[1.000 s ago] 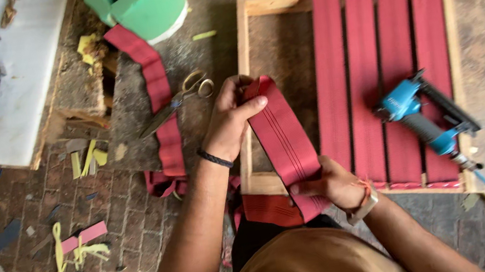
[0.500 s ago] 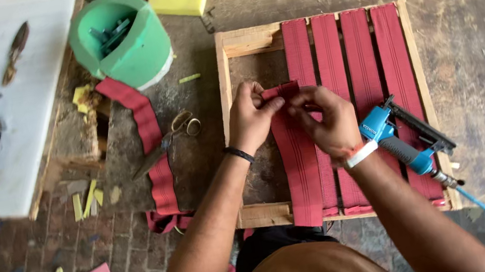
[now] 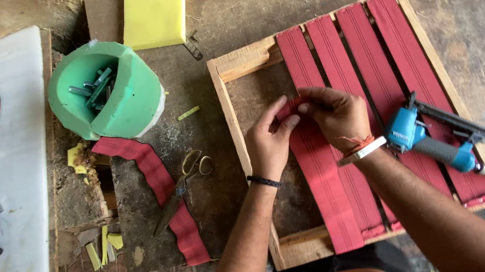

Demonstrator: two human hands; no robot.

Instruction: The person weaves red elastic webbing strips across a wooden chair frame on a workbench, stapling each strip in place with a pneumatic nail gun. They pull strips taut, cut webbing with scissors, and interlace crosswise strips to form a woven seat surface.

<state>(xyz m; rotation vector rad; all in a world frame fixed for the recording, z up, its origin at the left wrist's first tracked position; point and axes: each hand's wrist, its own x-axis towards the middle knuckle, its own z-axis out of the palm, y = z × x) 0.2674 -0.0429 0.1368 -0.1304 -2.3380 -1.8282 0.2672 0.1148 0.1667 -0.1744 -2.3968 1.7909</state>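
A red strap (image 3: pixel 322 175) is pinched at its upper end by the left hand (image 3: pixel 271 141) and right hand (image 3: pixel 338 114), laid across the frame (image 3: pixel 234 124) beside four fixed straps (image 3: pixel 370 67); a stapler (image 3: pixel 436 141) rests alongside.

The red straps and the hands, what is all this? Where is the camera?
The camera sits on a person's head and looks down at a workbench. The two bare arms are that person's. The left hand and right hand both pinch the top end of a red strap laid over a wooden frame. Four more red straps already cross it. A blue nail gun lies on them. Scissors and a green tub sit to the left.
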